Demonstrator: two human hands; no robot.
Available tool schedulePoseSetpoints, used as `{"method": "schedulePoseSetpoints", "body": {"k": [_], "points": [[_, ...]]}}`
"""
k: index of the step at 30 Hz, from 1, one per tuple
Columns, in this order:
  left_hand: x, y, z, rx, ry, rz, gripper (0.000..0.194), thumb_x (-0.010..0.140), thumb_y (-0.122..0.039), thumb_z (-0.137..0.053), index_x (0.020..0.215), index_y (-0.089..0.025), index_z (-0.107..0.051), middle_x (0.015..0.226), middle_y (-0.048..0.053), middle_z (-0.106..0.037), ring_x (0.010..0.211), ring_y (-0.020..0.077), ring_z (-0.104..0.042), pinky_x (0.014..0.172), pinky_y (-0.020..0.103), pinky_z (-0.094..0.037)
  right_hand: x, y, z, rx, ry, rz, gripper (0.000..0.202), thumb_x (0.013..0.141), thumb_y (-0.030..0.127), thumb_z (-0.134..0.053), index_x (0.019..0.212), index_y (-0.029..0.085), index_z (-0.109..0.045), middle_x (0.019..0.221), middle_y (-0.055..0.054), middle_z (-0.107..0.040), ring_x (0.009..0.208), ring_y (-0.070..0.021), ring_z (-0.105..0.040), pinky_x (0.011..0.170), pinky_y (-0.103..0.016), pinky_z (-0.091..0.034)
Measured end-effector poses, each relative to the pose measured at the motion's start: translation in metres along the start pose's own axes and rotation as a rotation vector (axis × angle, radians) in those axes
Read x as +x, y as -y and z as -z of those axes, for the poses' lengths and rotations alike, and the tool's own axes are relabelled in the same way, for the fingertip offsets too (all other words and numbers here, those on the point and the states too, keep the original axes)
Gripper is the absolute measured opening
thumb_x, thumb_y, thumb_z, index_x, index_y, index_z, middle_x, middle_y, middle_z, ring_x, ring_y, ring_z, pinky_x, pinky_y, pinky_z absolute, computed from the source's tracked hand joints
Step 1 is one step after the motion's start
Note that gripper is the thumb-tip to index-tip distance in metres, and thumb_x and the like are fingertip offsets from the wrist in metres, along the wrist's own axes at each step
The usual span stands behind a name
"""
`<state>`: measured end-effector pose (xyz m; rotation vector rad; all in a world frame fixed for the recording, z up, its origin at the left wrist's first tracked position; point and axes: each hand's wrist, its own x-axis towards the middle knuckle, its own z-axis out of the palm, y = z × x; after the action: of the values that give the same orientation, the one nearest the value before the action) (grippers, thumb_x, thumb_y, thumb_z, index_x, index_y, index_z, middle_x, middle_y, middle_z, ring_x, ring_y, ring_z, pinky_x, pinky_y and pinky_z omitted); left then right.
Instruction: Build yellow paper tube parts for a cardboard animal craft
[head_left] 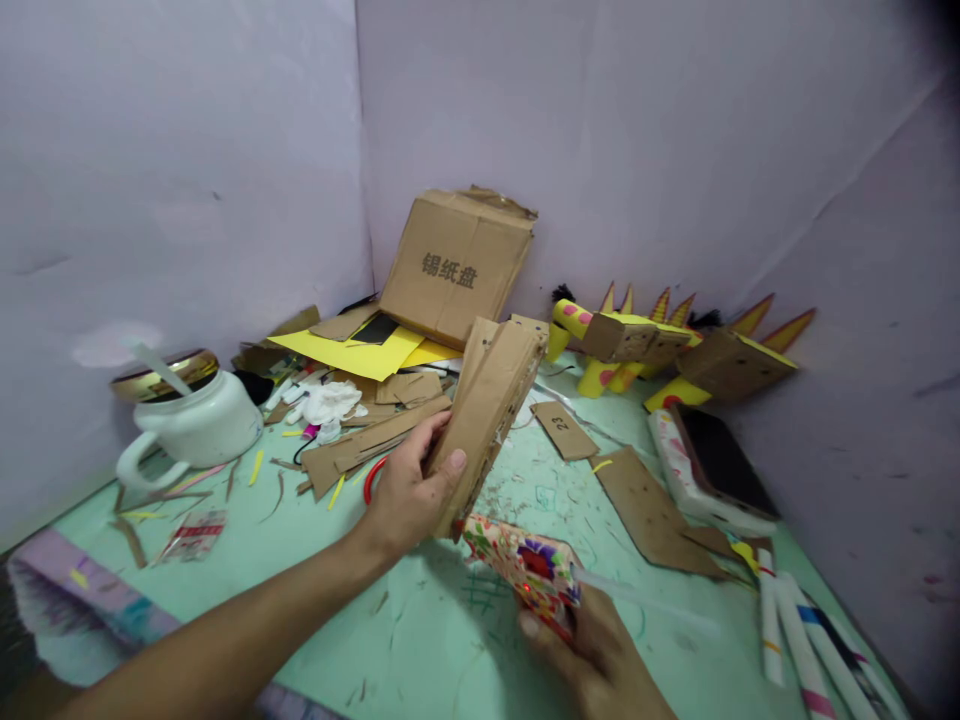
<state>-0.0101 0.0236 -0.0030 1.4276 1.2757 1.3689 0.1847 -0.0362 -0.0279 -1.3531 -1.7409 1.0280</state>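
A long folded cardboard piece [491, 410] stands tilted above the middle of the table. My left hand [416, 490] is closed around its lower left side, thumb on its face. My right hand [577, 640] grips a glue gun [525, 560] with a colourful floral pattern; a small red light glows on it and a pale glue stick sticks out of its back. The gun's front end is at the lower end of the cardboard piece; its tip is hard to make out. Behind the left hand, part of a red ring-shaped handle [371, 480] shows.
Cardboard scraps [360, 445] and yellow paper [352, 350] lie at the back left, near a white mug [199, 425]. A cardboard box [457, 265] leans on the wall. Yellow spiked cardboard figures [637, 340], a phone [724, 460] and markers [806, 640] are on the right.
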Motion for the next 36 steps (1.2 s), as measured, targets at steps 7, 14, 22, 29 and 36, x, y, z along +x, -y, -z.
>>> {"method": "schedulePoseSetpoints", "body": {"k": [7, 14, 22, 29, 36], "points": [[0.001, 0.001, 0.001, 0.006, -0.016, -0.011, 0.046, 0.079, -0.032, -0.052, 0.120, -0.011, -0.045, 0.120, 0.013, -0.057, 0.114, 0.0237, -0.051, 0.096, 0.035, -0.040, 0.003, 0.001, 0.001, 0.108, 0.045, 0.019, 0.032, 0.075, 0.037, -0.057, 0.102, 0.023, -0.067, 0.086, -0.005, -0.069, 0.083, -0.0259, -0.063, 0.078, -0.034, -0.051], [0.002, 0.001, 0.000, 0.011, -0.026, -0.014, 0.044, 0.079, -0.031, -0.053, 0.118, -0.011, -0.046, 0.119, 0.012, -0.058, 0.112, 0.0238, -0.052, 0.095, 0.035, -0.041, 0.004, -0.002, -0.001, 0.185, 0.101, 0.007, 0.042, 0.078, 0.041, -0.055, 0.115, 0.022, -0.060, 0.117, -0.009, -0.061, 0.110, -0.0278, -0.054, 0.094, -0.037, -0.042], [0.003, 0.002, 0.001, -0.004, -0.029, -0.006, 0.043, 0.079, -0.031, -0.052, 0.117, -0.011, -0.047, 0.117, 0.012, -0.059, 0.110, 0.0239, -0.053, 0.094, 0.036, -0.041, 0.006, 0.000, -0.001, 0.126, 0.171, 0.106, 0.042, 0.082, 0.037, -0.049, 0.121, 0.020, -0.053, 0.115, -0.009, -0.060, 0.105, -0.0261, -0.055, 0.091, -0.033, -0.043], [0.004, 0.001, 0.001, -0.023, -0.027, -0.008, 0.044, 0.079, -0.030, -0.053, 0.118, -0.009, -0.047, 0.115, 0.013, -0.059, 0.108, 0.0234, -0.054, 0.092, 0.033, -0.041, 0.005, -0.005, -0.001, 0.048, 0.199, 0.122, 0.037, 0.082, 0.035, -0.046, 0.115, 0.019, -0.053, 0.097, -0.007, -0.065, 0.088, -0.0235, -0.060, 0.083, -0.030, -0.046], [0.003, 0.001, 0.001, -0.030, -0.039, 0.018, 0.046, 0.078, -0.030, -0.053, 0.118, -0.009, -0.046, 0.119, 0.014, -0.057, 0.107, 0.0230, -0.054, 0.091, 0.033, -0.042, 0.005, -0.010, -0.001, -0.031, 0.218, 0.099, 0.026, 0.078, 0.031, -0.047, 0.100, 0.019, -0.055, 0.080, -0.005, -0.062, 0.071, -0.0200, -0.059, 0.074, -0.028, -0.047]]}}
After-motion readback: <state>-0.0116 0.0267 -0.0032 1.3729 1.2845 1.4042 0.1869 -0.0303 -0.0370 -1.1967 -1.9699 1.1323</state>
